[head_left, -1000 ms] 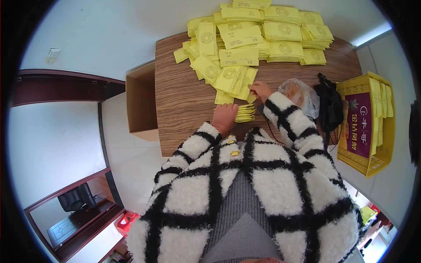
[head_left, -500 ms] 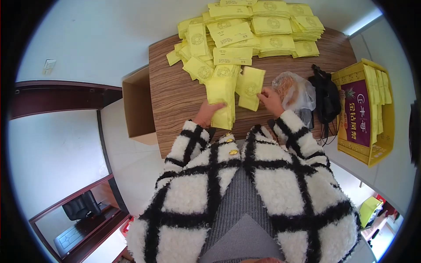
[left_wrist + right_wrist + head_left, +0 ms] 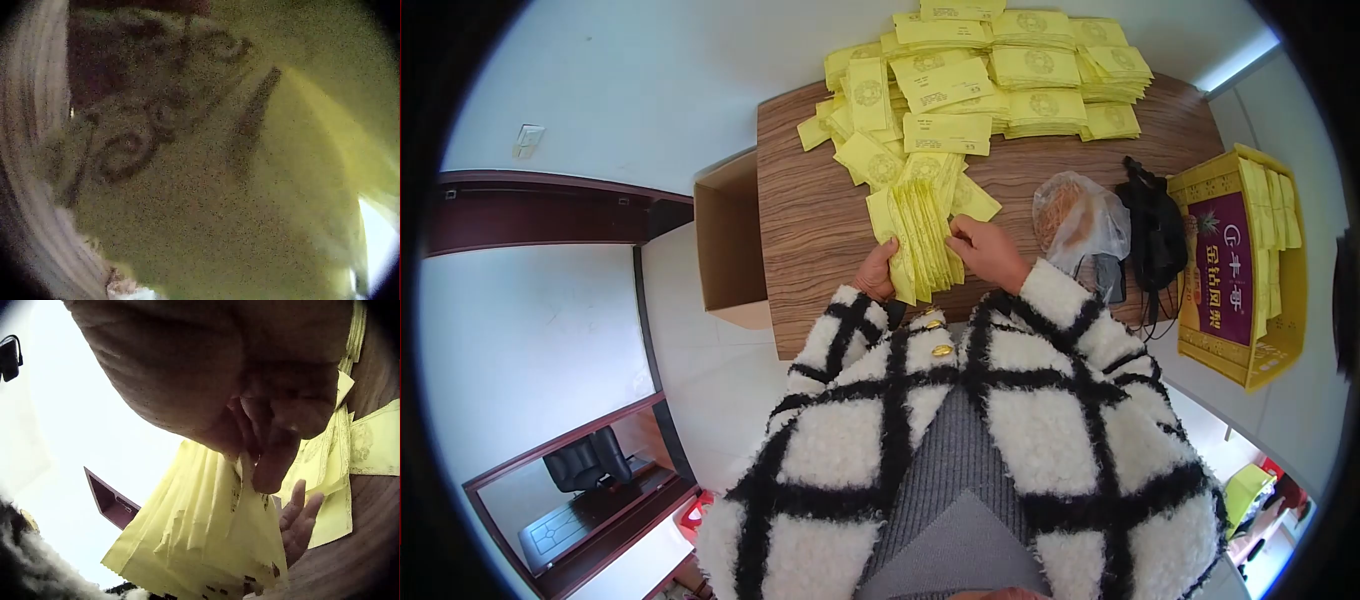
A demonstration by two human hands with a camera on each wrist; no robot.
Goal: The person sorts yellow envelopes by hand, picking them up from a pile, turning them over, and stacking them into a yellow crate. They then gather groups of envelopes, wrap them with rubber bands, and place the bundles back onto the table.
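**A:** What does the head view give you?

**B:** Both hands meet at the centre of the frame on one fanned bundle of yellow packets (image 3: 920, 240), held just above the near edge of the wooden table (image 3: 810, 240). The left hand (image 3: 876, 272) grips the bundle's lower left edge, fingers curled behind it. The right hand (image 3: 986, 252) closes on its right side, thumb on top.

**A:** And the surroundings?

**B:** Stacks of yellow packets (image 3: 1000, 70) cover the far end of the table, in the upper middle of the frame. A clear plastic bag (image 3: 1080, 215) lies right of the hands, a black bag (image 3: 1157, 235) beside it, and a yellow crate (image 3: 1240, 270) with more packets stands at the right edge. A cardboard box (image 3: 725, 240) sits against the table's left side.

**A:** Do the wrist cameras add anything?

**B:** The right wrist view looks up from below: the right hand (image 3: 250, 394) pinches the bundle (image 3: 206, 531) at its top, the packets spread downward like a fan, and fingertips of the left hand (image 3: 299, 519) show behind it at lower right. The head view hides that underside.

**A:** The left wrist view?

**B:** Only a grainy yellow surface with a dark printed pattern pressed close to the lens; no fingers can be made out there.
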